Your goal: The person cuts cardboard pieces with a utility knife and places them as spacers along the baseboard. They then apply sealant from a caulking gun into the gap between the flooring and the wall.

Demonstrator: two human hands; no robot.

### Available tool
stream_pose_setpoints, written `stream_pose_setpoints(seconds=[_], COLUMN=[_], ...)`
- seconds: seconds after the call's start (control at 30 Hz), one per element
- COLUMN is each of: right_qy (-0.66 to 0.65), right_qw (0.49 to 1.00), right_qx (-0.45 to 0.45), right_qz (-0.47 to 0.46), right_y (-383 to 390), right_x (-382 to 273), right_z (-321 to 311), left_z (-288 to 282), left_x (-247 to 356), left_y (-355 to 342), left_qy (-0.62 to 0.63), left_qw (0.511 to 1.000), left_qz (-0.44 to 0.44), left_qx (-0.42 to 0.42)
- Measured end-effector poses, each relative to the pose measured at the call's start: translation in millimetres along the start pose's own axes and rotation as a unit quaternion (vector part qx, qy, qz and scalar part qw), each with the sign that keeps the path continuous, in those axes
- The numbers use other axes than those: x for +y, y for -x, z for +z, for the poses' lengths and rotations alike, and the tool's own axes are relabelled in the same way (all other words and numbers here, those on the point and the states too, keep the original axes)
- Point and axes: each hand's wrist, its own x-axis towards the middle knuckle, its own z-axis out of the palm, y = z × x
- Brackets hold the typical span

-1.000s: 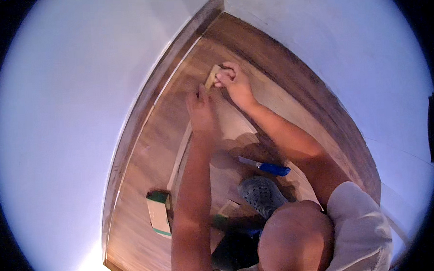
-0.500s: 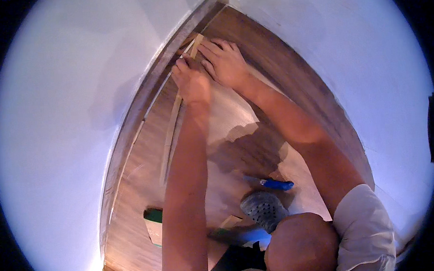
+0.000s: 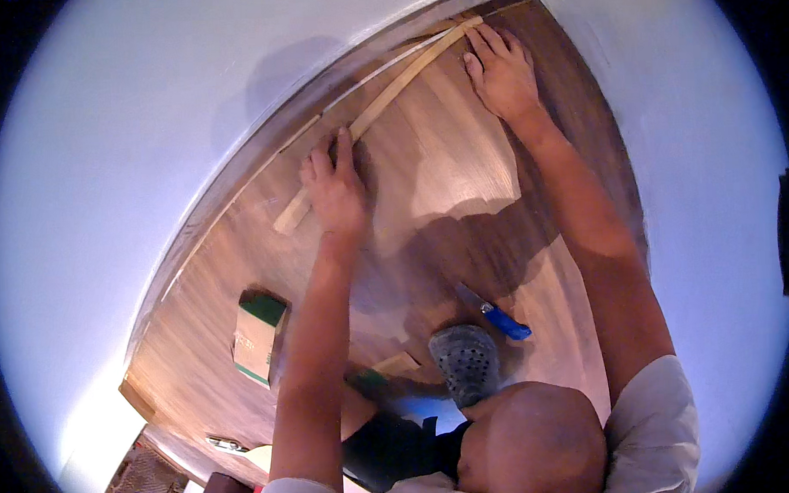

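A thin, pale wooden strip (image 3: 414, 76) lies slantwise over the brown wood-grain floor, its far end close to the corner where the white walls meet. My left hand (image 3: 333, 192) is curled over the strip toward its nearer end, and part of it is hidden under the fingers. At the far end, the fingertips of my right hand (image 3: 506, 79) rest on the strip's tip, with the fingers spread and the thumb apart. Beside the strip, a narrow white line runs along the dark edge by the left wall. No other thing shows in either hand.
A knife with a blue handle (image 3: 507, 323) lies on the floor near my grey perforated shoe (image 3: 466, 361). To the left of my left forearm stands a green and tan box (image 3: 257, 336). A small tan piece (image 3: 396, 364) lies beside the shoe.
My hands were close together near the corner; now they are apart, the left one nearer me along the strip. The view has shifted, showing more floor at the lower left.
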Motion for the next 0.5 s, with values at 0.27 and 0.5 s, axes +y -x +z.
stream_pose_setpoints(seconds=[0.27, 0.5], right_qy=[0.037, -0.102], right_qw=[0.998, 0.979], right_qx=[0.03, 0.02], right_qz=[-0.051, -0.176], right_y=[-4.7, 11.5], right_x=[-9.3, -83.3], right_z=[-1.2, 0.9], left_z=[2.2, 2.7], left_x=[-26.1, -41.0], left_y=[-5.8, -14.4], left_qy=[0.013, 0.018], left_qw=[0.998, 0.998], left_qz=[0.024, 0.028], left_qx=[0.059, 0.05])
